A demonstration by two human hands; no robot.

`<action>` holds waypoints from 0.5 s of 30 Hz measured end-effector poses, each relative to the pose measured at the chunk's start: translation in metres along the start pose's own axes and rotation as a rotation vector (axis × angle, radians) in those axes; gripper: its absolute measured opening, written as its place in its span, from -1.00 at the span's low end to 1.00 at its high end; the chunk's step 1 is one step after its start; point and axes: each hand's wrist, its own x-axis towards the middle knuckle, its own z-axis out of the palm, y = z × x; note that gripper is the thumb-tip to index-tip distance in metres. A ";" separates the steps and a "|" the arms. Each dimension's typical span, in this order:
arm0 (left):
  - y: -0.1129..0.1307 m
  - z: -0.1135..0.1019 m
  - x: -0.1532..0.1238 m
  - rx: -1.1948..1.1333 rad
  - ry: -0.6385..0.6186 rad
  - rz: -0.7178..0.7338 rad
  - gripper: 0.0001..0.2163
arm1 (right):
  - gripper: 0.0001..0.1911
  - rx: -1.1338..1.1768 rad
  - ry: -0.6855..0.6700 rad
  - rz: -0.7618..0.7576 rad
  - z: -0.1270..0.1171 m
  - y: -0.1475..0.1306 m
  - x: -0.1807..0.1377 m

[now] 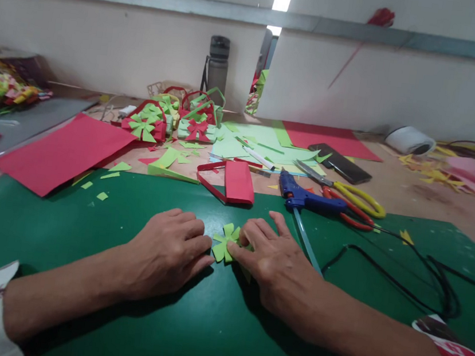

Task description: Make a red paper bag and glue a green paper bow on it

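Note:
A light green paper flower (222,246) with several petals lies on the green mat, between my two hands. My right hand (269,254) grips its right side, thumb over the petals and index finger bent beside it, little finger raised. My left hand (172,245) is closed at the flower's left edge, its fingers curled in and the thumb close under them. Whatever may be inside those fingers is hidden. Just beyond the hands, a small red paper bag (239,183) with a long strip handle lies on its side.
A blue glue gun (304,196), yellow-handled scissors (358,200) and a black phone (345,165) lie at right, with a black cable (397,284) looping over the mat. Decorated paper bags (198,130) and a bottle (217,69) stand behind. Red paper (67,151) lies left.

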 end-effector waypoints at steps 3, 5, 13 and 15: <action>0.004 0.003 0.001 -0.043 -0.013 0.003 -0.76 | -0.58 0.002 -0.003 -0.006 0.000 0.001 0.000; 0.005 0.004 0.002 -0.057 -0.046 0.013 -0.75 | -0.59 -0.001 -0.004 -0.012 -0.001 0.002 -0.001; 0.006 0.009 0.003 -0.117 -0.063 0.056 -0.69 | -0.56 0.058 -0.010 0.013 -0.004 0.002 0.003; 0.005 0.009 0.003 -0.126 -0.077 0.061 -0.67 | -0.54 0.081 -0.018 0.028 -0.007 0.000 0.003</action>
